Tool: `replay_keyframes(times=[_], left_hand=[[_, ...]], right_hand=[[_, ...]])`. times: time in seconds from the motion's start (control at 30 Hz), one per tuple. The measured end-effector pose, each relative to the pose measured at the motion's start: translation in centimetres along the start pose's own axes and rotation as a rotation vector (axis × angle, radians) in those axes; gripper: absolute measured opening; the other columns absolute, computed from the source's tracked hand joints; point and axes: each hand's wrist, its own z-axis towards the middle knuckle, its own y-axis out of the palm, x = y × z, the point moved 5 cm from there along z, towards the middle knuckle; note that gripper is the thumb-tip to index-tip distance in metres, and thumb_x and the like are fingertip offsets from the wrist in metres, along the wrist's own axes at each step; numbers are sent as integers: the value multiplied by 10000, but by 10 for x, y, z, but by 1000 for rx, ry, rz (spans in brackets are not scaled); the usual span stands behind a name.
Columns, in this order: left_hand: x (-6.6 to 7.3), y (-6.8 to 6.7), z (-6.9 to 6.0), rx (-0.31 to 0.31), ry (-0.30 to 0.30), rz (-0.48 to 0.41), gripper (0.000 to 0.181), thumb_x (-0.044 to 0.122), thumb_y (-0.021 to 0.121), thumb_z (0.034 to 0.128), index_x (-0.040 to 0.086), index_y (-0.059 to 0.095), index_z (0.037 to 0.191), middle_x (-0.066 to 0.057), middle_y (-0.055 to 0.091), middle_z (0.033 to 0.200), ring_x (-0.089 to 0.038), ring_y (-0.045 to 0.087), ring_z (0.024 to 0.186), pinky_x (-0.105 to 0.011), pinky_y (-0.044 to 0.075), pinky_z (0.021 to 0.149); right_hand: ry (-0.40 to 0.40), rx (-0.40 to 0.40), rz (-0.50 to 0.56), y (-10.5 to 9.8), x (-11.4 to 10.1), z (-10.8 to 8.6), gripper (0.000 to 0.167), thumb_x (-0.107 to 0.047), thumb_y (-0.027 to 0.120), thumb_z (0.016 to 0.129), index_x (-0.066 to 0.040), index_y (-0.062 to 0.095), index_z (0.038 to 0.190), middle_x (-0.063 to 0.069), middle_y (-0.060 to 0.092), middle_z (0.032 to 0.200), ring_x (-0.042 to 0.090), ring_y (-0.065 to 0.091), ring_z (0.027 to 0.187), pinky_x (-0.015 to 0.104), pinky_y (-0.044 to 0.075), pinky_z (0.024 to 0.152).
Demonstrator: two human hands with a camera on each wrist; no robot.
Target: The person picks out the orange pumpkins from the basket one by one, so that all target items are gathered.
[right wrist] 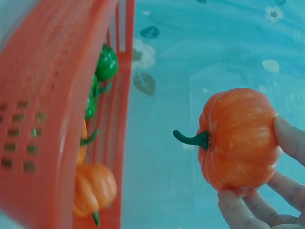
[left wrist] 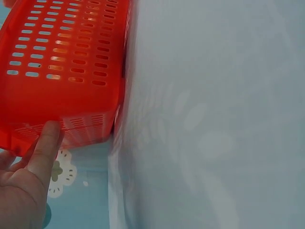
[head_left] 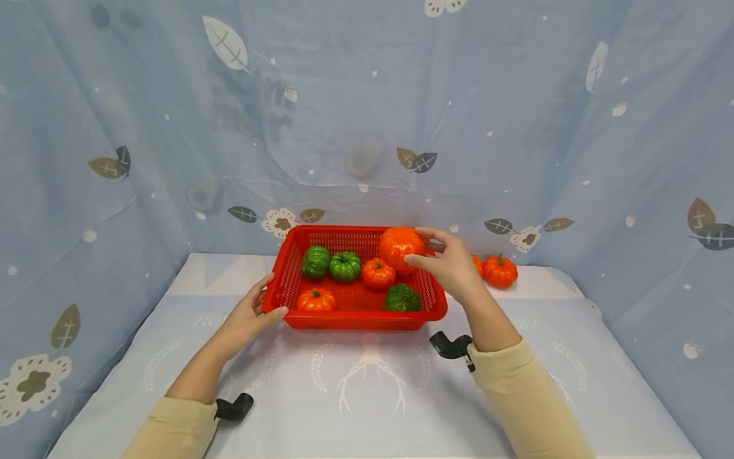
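Note:
A large orange pumpkin is gripped between the thumb and fingers of the right hand, over the right back part of the red basket. Its green stem points toward the basket side in the right wrist view. My left hand rests on the basket's left front corner, thumb and fingers nearly straight against its outside. In the basket lie green pumpkins, small orange pumpkins and a rough dark green one.
Right of the basket, behind the right hand, an orange pumpkin stands on the table, beside another mostly hidden one. A pale blue patterned curtain hangs behind and on both sides.

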Motion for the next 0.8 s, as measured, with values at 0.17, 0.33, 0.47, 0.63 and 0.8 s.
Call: replay_keyframes(times=[0.17, 0.33, 0.47, 0.63, 0.8], left_hand=[[-1, -1, -1, 4, -5, 0, 936, 241, 731, 932, 170, 102, 1622, -228, 266, 1593, -413, 377, 1410, -335, 467, 1036], [-2, -1, -1, 2, -5, -3, 930, 217, 724, 936, 158, 98, 1621, -238, 270, 1590, -419, 376, 1409, -346, 465, 1036], [-2, 0, 0, 3, -10, 2, 922, 206, 715, 941, 157, 94, 1621, -232, 270, 1592, -417, 376, 1410, -389, 448, 1047], [-1, 1, 0, 0, -3, 6, 918, 200, 713, 942, 156, 96, 1621, -231, 273, 1591, -416, 381, 1408, -378, 452, 1043], [-1, 0, 1, -7, 16, 2, 916, 203, 713, 944, 152, 98, 1620, -232, 273, 1590, -414, 379, 1409, -290, 471, 1017]], right_hand=[[8, 32, -7, -23, 8, -7, 626, -275, 816, 856, -183, 566, 1423, 88, 489, 1472, 329, 500, 1337, 483, 520, 984], [33, 60, 11, -42, 18, -16, 661, -289, 810, 861, -183, 536, 1453, 125, 509, 1463, 313, 503, 1335, 429, 557, 926], [33, 91, -7, -58, 25, -24, 668, -262, 794, 879, -144, 508, 1471, 170, 506, 1450, 354, 506, 1324, 478, 528, 970], [22, 142, -73, -75, 39, -32, 685, -311, 777, 891, -121, 489, 1482, 182, 480, 1462, 394, 506, 1307, 480, 534, 960], [13, 184, -118, -88, 64, -36, 680, -317, 769, 898, -94, 492, 1477, 197, 479, 1459, 406, 518, 1288, 399, 564, 902]])
